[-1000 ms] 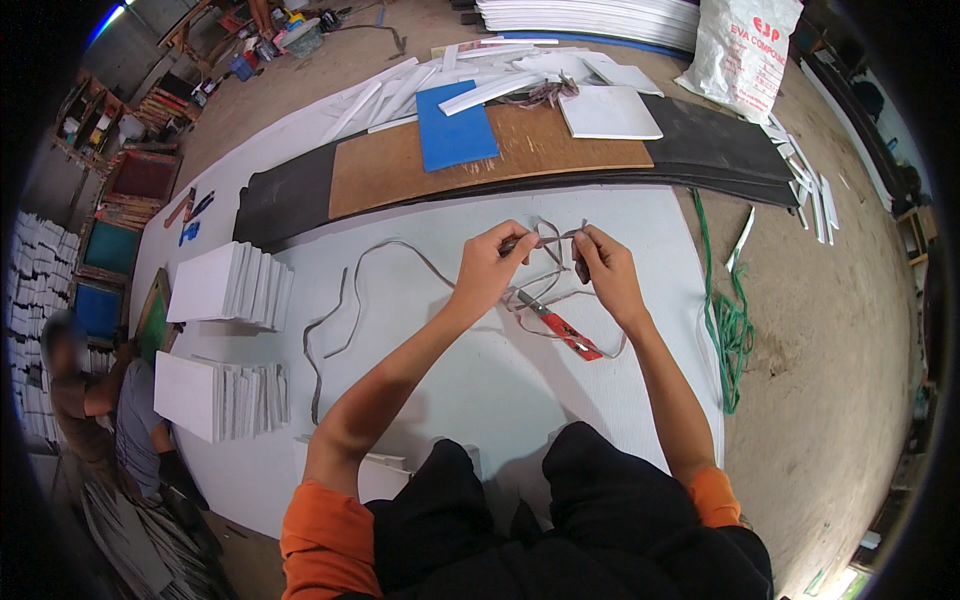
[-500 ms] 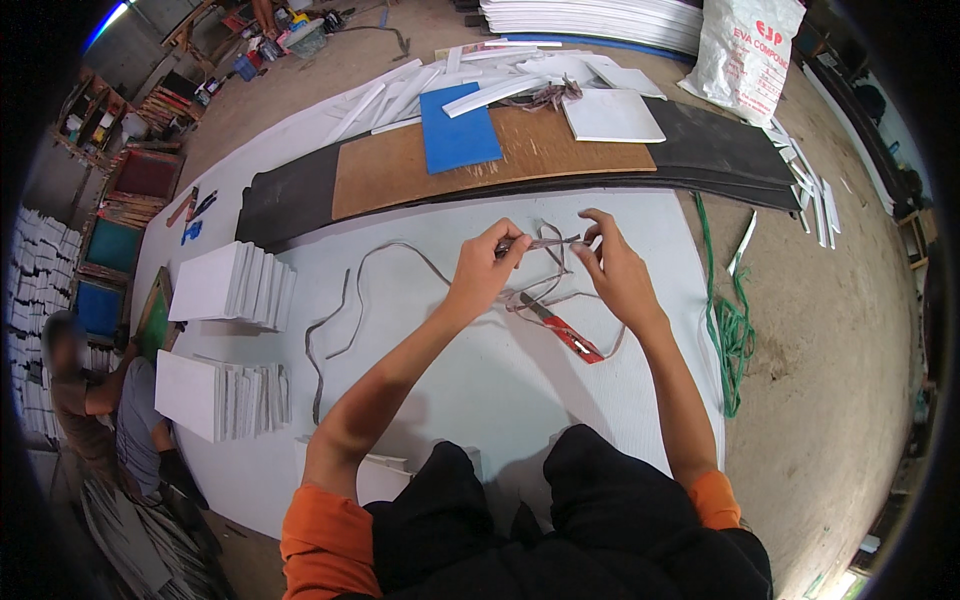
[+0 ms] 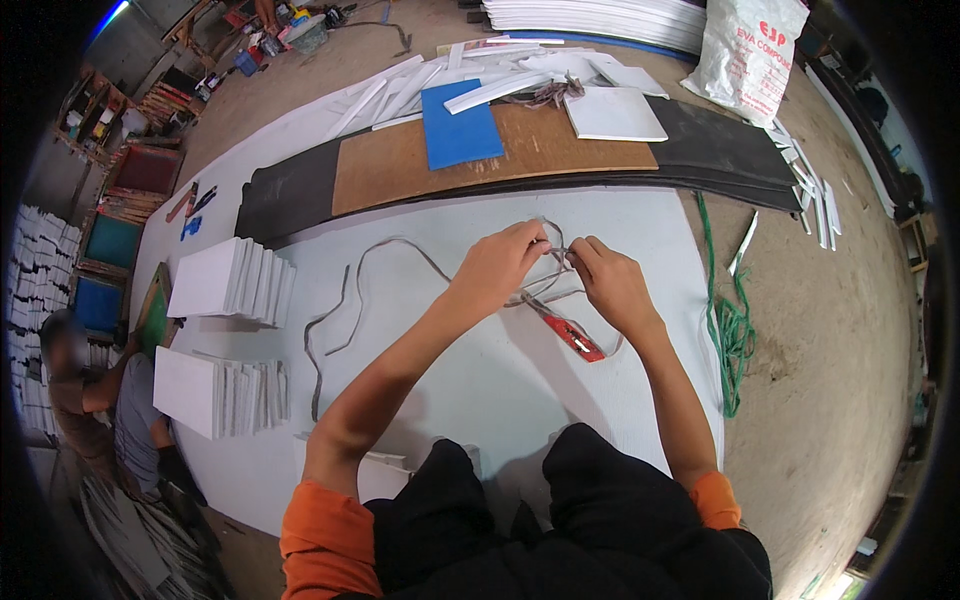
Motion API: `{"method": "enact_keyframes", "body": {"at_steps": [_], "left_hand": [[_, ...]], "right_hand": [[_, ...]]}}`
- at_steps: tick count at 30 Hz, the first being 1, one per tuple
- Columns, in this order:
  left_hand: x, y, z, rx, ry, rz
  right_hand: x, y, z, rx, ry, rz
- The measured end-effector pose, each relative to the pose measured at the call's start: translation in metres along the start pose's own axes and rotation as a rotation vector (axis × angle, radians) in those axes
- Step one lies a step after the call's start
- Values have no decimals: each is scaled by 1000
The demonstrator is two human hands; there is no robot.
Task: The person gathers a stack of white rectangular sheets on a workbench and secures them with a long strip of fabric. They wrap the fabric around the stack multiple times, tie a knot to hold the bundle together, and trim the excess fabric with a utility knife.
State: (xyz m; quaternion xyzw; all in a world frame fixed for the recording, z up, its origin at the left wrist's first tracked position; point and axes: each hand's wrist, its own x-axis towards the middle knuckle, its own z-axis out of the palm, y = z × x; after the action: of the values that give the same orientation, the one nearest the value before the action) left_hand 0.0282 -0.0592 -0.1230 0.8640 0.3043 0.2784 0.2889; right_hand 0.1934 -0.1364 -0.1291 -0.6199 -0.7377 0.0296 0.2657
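My left hand (image 3: 503,262) and my right hand (image 3: 608,280) are close together over the white sheet (image 3: 450,380), fingers pinched on a thin grey-brown strip (image 3: 558,251). Only a short piece of it shows between the fingertips. A red utility knife (image 3: 573,338) lies just below my hands, its blade end pointing up toward them. Loose lengths of similar strip (image 3: 398,240) curl over the sheet, some passing beneath my hands and some off to the left.
Two stacks of white pads (image 3: 215,283) stand at the left, near a seated person (image 3: 95,400). Beyond my hands lie black sheets (image 3: 290,195), a brown board (image 3: 380,175), a blue panel (image 3: 460,130) and white offcuts. Green cord (image 3: 735,345) lies on the right; a white sack (image 3: 747,60) stands behind.
My right hand's fingers have closed in from a more spread pose. Both hands have drawn together, the left moving right, and the stretch of strip between them is shorter.
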Motion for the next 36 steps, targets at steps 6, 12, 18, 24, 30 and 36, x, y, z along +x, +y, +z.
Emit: {"method": "enact_keyframes", "body": {"at_steps": [6,12,18,24,30,36], "left_hand": [[-1,-2,-2,-425,-147,-256],[5,-6,0,-664,-192,-337],[10,2,16,-610,58,-230],[1,14,23,-297,167,-61],[1,1,17,80,161,320],[5,-3,8,93,200,387]], "right_hand": [[0,4,2,60,91,73],[0,1,6,76,126,225],[-5,-8,22,196,71,250],[-5,-8,18,300,21,233],[-5,1,15,581,-127,364],[-4,0,4,712,-92,415]]}}
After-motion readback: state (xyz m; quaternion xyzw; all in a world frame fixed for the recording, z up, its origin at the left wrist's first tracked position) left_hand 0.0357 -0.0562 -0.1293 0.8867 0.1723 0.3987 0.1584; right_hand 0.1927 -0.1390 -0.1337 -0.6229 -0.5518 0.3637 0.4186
